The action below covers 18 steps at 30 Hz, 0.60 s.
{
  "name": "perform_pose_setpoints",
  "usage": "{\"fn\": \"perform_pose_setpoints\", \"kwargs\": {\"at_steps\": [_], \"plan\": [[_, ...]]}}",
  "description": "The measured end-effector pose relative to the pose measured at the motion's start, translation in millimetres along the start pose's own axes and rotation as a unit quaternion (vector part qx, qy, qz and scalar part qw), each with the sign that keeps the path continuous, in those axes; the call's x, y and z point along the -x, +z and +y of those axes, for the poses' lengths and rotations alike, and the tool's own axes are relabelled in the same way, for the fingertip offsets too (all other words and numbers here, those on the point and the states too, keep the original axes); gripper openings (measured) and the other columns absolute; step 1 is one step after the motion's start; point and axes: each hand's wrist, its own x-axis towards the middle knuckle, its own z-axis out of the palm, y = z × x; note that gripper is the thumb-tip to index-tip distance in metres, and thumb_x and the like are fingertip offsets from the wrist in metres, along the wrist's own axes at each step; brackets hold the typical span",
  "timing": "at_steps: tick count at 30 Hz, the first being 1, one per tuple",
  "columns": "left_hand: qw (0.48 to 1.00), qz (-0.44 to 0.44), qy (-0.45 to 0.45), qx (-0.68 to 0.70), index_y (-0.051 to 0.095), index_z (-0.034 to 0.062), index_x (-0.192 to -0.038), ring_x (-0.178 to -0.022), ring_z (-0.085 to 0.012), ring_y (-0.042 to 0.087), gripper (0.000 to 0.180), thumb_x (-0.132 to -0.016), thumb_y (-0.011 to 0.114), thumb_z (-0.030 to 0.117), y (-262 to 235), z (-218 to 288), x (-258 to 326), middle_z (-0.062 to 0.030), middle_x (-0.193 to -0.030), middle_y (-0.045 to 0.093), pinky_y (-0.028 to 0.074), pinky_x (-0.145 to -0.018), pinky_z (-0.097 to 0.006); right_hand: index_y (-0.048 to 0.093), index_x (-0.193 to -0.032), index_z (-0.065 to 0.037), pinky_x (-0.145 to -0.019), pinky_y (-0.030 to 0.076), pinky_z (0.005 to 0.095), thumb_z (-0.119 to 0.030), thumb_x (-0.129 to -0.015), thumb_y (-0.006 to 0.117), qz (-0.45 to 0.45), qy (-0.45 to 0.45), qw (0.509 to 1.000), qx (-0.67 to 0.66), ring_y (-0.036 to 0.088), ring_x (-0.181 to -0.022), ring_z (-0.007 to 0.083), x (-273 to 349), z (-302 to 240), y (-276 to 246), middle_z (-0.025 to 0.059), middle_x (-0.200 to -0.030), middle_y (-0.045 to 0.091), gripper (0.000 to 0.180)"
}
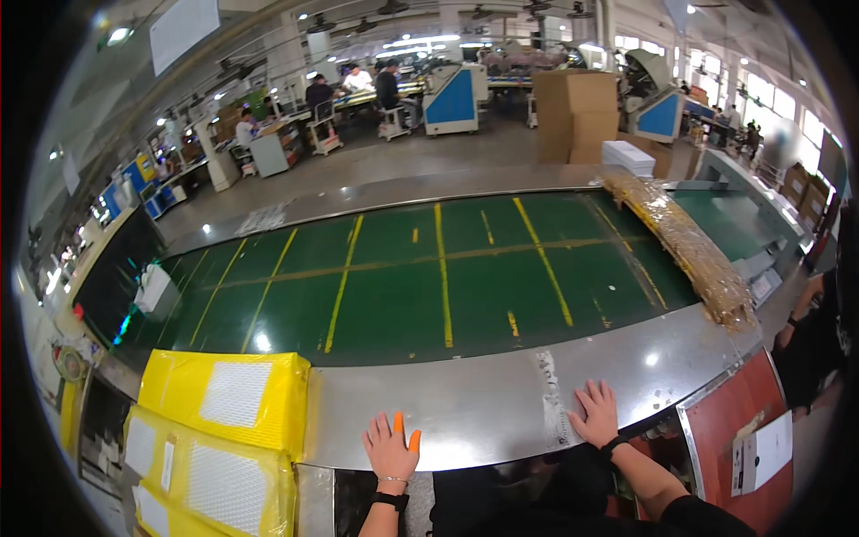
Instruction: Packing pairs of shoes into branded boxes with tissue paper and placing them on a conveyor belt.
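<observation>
My left hand (391,447) lies on the near steel edge (429,389) of a conveyor, fingers stretched out, with orange covers on the index finger and thumb. Flat on the same steel, farther right, rests my right hand (595,414), its fingers spread beside a worn strip of tape (550,394). Neither hand holds anything. Beyond them runs the green conveyor belt (394,304), marked with yellow cross lines. A white box (154,288) sits at the belt's far left end.
Yellow-wrapped bundles (295,403) are stacked left of my left hand. A bar wrapped in brown tape and plastic (684,246) crosses the belt at right. A white carton (763,455) lies on a red surface (729,403). Another person's arm (803,309) shows at the right.
</observation>
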Motion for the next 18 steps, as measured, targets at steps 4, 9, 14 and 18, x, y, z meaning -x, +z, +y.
{"fn": "perform_pose_setpoints", "kwargs": {"at_steps": [4, 9, 14, 18], "plan": [[1.000, 0.006, 0.009, 0.002, 0.055, 0.0113, -0.141, -0.142, -0.0407, 0.034, 0.060, -0.094, 0.055, 0.048, 4, 0, 3, -0.0229, -0.151, 0.042, 0.019, -0.118, -0.057, 0.065, -0.125, -0.009, -0.110, 0.032, 0.0554, -0.040, -0.081, 0.071, 0.030, -0.015, 0.999, 0.025, 0.045, -0.128, 0.0488, 4, 0, -4, 0.0233, -0.136, 0.054, 0.054], [1.000, 0.004, 0.022, 0.008, 0.057, 0.0082, -0.137, -0.142, -0.0412, 0.033, 0.058, -0.093, 0.056, 0.046, 9, 5, 1, -0.0242, -0.151, 0.041, 0.019, -0.118, -0.056, 0.061, -0.131, -0.010, -0.114, 0.032, 0.0478, -0.031, -0.098, 0.055, -0.048, 0.045, 0.920, -0.387, 0.042, -0.137, 0.0349, -33, -50, -41, 0.0187, -0.143, 0.051, 0.040], [1.000, 0.015, 0.008, -0.007, 0.055, 0.0066, -0.139, -0.142, -0.0420, 0.033, 0.058, -0.094, 0.057, 0.042, 15, -15, 9, -0.0241, -0.152, 0.040, 0.020, -0.117, -0.056, 0.048, -0.143, -0.004, -0.118, 0.026, 0.0454, -0.025, -0.104, 0.043, -0.178, -0.181, 0.776, -0.578, 0.030, -0.146, 0.0317, -57, -189, -198, 0.0165, -0.157, 0.034, 0.045], [0.999, 0.020, 0.022, -0.020, 0.058, 0.0057, -0.136, -0.141, -0.0424, 0.035, 0.056, -0.093, 0.058, 0.041, 25, -18, 2, -0.0241, -0.150, 0.042, 0.021, -0.117, -0.056, 0.027, -0.154, 0.003, -0.120, 0.011, 0.0510, -0.054, -0.089, 0.026, -0.257, -0.467, 0.619, -0.577, 0.015, -0.151, 0.0378, -52, -218, -252, 0.0245, -0.163, 0.014, 0.086]]}}
